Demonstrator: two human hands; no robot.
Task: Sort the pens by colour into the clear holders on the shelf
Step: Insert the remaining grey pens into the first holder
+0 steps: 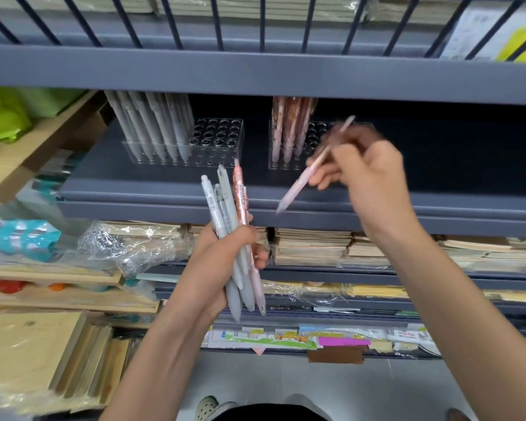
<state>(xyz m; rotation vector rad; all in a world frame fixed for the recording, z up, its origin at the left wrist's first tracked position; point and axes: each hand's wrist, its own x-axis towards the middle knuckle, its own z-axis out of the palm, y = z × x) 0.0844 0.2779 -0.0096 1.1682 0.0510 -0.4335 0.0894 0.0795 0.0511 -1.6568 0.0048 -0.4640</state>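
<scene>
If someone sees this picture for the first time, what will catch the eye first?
First, the left hand in the middle, gripping a mixed bundle of pens. Next, the blurred right hand, holding a pink pen in front of the right holder, which has pink pens. The left holder on the same shelf has grey pens.

My left hand raised, fingers curled round a bundle of pens; right hand higher, blurred, pinching one pink pen.
</scene>
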